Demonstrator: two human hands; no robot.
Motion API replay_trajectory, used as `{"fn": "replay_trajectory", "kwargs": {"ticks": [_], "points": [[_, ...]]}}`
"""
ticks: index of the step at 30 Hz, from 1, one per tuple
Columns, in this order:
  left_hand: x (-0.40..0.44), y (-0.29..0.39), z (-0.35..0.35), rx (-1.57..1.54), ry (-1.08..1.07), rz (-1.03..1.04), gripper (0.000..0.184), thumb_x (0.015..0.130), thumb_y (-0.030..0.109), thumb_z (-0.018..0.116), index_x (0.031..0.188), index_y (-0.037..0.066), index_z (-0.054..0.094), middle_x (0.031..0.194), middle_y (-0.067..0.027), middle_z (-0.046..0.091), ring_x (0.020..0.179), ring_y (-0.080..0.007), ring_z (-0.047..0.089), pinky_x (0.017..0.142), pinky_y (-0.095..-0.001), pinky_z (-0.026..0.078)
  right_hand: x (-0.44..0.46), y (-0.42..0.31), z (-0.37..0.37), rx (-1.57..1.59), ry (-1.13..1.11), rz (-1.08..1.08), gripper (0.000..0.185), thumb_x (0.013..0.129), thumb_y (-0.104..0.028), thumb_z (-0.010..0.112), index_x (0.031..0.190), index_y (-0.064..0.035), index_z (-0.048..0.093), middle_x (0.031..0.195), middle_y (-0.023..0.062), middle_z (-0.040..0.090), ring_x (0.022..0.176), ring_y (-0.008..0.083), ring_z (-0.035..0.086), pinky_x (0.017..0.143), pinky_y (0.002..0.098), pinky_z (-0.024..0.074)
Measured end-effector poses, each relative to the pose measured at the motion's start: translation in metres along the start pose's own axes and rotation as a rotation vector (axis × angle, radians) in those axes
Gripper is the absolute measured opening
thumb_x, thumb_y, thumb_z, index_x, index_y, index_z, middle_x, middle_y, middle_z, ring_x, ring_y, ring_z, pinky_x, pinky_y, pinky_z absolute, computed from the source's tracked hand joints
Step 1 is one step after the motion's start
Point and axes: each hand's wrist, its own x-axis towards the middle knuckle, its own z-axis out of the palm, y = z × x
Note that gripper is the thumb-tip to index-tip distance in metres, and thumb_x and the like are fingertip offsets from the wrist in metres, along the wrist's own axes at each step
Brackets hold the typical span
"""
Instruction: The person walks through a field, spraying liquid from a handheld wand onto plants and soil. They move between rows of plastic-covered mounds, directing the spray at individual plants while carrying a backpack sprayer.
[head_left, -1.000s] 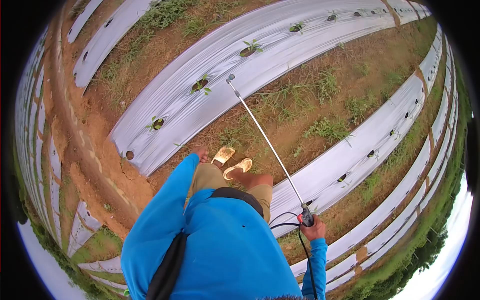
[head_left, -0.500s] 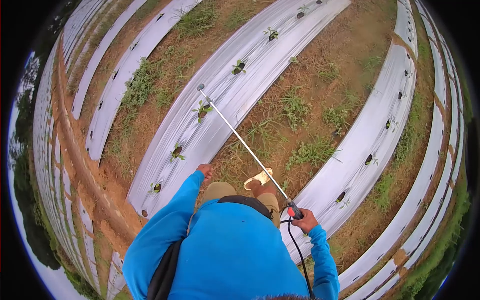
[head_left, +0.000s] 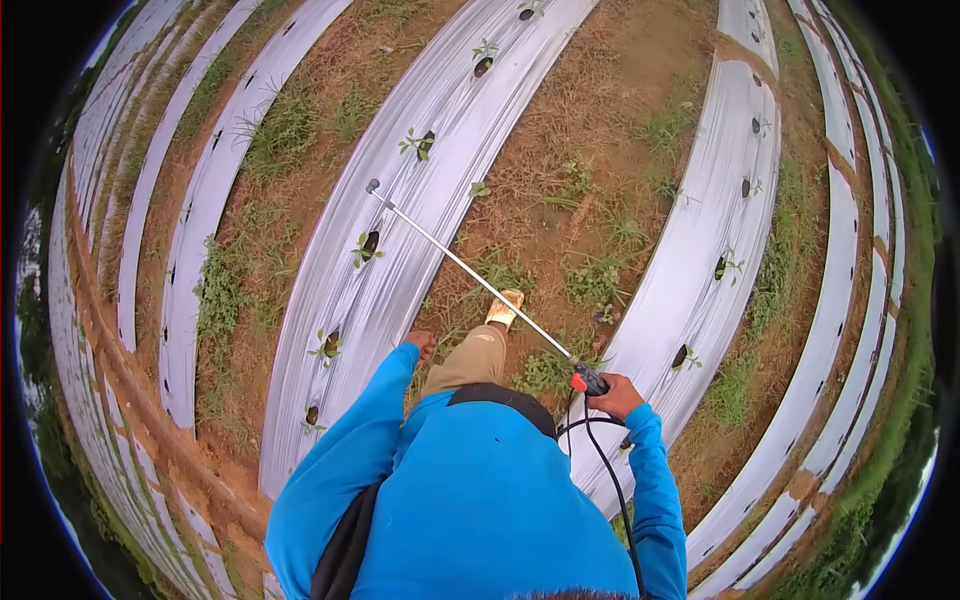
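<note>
My right hand (head_left: 617, 396) is wrapped round the dark handle of a spray wand (head_left: 468, 268). A red part (head_left: 579, 382) shows on the handle, and a black hose (head_left: 608, 460) runs from it down past my sleeve. The thin metal lance slants up and left, with its nozzle (head_left: 373, 186) over the silvery plastic mulch (head_left: 330, 260). Below the nozzle, a seedling (head_left: 362, 252) grows from a dark planting hole; another seedling (head_left: 416, 145) stands farther up the row. Close to my left thigh, my left hand (head_left: 422, 346) is curled closed, with nothing visible in it.
On the right runs another mulched bed (head_left: 690, 270) with seedlings in holes. Between the beds lies a path of dry grass and weeds (head_left: 595, 280), where my shoe (head_left: 506, 306) is planted. More covered rows curve away on both sides, and a bare soil furrow (head_left: 130, 380) crosses at left.
I have stepped forward along the path, so the plants have shifted down and left in view. The nozzle has passed one seedling. My right hand still grips the wand.
</note>
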Motion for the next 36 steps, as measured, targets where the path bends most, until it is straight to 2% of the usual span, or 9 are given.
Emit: {"fn": "replay_trajectory", "kwargs": {"ticks": [4,11,14,20,22,25,29,33,36], "points": [[-0.002,0.124,0.028,-0.011,-0.061,-0.080,0.016,0.081,0.022,0.045,0.086,0.008,0.052,0.061,-0.0039,0.049,0.046,-0.0127,0.043,0.039,-0.0308,0.028,0.020,-0.026,-0.121,-0.081,0.035,0.093,0.042,0.056,-0.031,0.067,0.081,0.0024,0.060,0.064,0.0154,0.059,0.059,0.0251,0.058,0.060,0.0332,0.0457],[0.022,0.339,0.082,0.025,-0.116,0.245,0.017,0.085,0.023,0.046,0.085,0.006,0.051,0.062,-0.0028,0.049,0.048,-0.0108,0.043,0.040,-0.0257,0.031,0.139,-0.100,-0.285,-0.006,0.060,0.107,0.047,0.055,-0.033,0.068,0.083,0.0042,0.060,0.068,0.0167,0.059,0.062,0.0249,0.057,0.062,0.0347,0.0461],[0.049,0.410,0.100,0.070,-0.050,0.192,0.020,0.086,0.023,0.044,0.085,0.004,0.051,0.063,-0.0038,0.050,0.048,-0.0115,0.044,0.040,-0.0270,0.032,0.224,-0.074,-0.320,0.152,-0.100,0.098,0.041,0.057,-0.030,0.067,0.080,0.0025,0.059,0.066,0.0092,0.057,0.061,0.0153,0.053,0.058,0.0321,0.0434],[0.052,0.533,0.133,-0.031,0.065,-0.032,0.018,0.084,0.021,0.046,0.086,0.004,0.051,0.061,-0.0074,0.048,0.042,-0.0127,0.036,0.037,-0.0295,0.027,0.307,-0.080,-0.424,0.176,-0.004,-0.004,0.043,0.056,-0.033,0.068,0.084,-0.0012,0.060,0.066,0.0099,0.057,0.064,0.0185,0.054,0.063,0.0310,0.0430],[0.049,0.579,0.144,-0.119,-0.168,-0.102,0.017,0.082,0.020,0.047,0.086,0.004,0.054,0.060,-0.0076,0.049,0.042,-0.0147,0.038,0.038,-0.0294,0.030,0.317,-0.103,-0.476,0.252,0.018,-0.005,0.046,0.055,-0.036,0.067,0.083,0.0004,0.060,0.067,0.0120,0.057,0.063,0.0210,0.054,0.063,0.0323,0.0435],[0.056,0.647,0.177,0.165,0.060,0.078,0.020,0.081,0.022,0.047,0.083,0.004,0.056,0.060,-0.0082,0.052,0.042,-0.0165,0.042,0.039,-0.0298,0.032,0.353,-0.130,-0.543,0.222,0.018,0.076,0.047,0.055,-0.037,0.067,0.082,0.0015,0.060,0.066,0.0125,0.057,0.061,0.0210,0.054,0.061,0.0322,0.0437],[0.069,0.770,0.216,0.036,-0.022,0.152,0.024,0.078,0.026,0.048,0.081,0.004,0.057,0.064,-0.0076,0.057,0.042,-0.0163,0.044,0.039,-0.0311,0.034,0.414,-0.142,-0.619,0.228,0.008,0.082,0.051,0.056,-0.041,0.065,0.088,-0.0018,0.062,0.080,0.0187,0.061,0.074,0.0298,0.060,0.068,0.0358,0.0458],[0.134,0.872,0.241,-0.235,-0.131,0.077,0.019,0.079,0.022,0.046,0.076,0.006,0.055,0.057,-0.0064,0.051,0.040,-0.0152,0.043,0.035,-0.0301,0.032,0.504,-0.127,-0.690,0.306,-0.043,0.057,0.049,0.057,-0.040,0.067,0.085,-0.0003,0.062,0.073,0.0169,0.062,0.068,0.0281,0.060,0.066,0.0357,0.0456],[0.174,0.963,0.255,-0.043,-0.150,0.063,0.022,0.080,0.022,0.046,0.081,0.002,0.055,0.065,-0.0093,0.056,0.044,-0.0182,0.049,0.034,-0.0318,0.033,0.555,-0.148,-0.762,0.246,0.045,0.059,0.044,0.057,-0.036,0.068,0.079,0.0008,0.061,0.067,0.0129,0.059,0.061,0.0216,0.057,0.060,0.0334,0.0444]]}}
